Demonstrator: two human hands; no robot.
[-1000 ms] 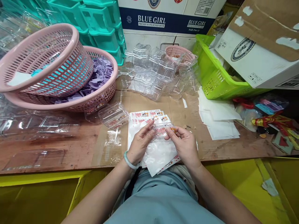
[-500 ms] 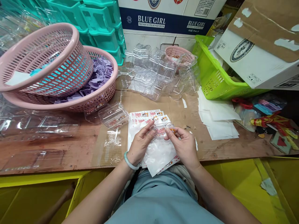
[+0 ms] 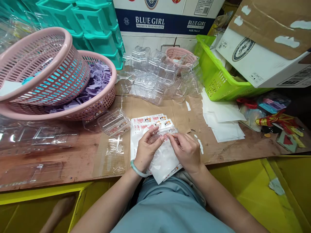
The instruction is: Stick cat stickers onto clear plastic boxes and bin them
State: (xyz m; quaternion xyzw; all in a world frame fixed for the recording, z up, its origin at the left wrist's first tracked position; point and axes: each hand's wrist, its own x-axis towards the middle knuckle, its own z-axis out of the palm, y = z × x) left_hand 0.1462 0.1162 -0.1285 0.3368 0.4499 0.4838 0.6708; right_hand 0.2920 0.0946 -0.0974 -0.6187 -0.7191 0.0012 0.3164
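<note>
Forearms (image 3: 109, 199) angled inward, left hand (image 3: 147, 149) beside right hand (image 3: 188, 152), fingers (image 3: 173, 143) bent.

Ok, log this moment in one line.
left hand: holding clear case | right hand: touching case near red print | beneath: printed sheets | left of sheets: second clear case | far left: pink baskets

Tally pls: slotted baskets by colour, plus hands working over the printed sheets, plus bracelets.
Pink baskets: 3
Green basket: 1
Hands over the printed sheets: 2
Bracelet: 1
Total: 7
</note>
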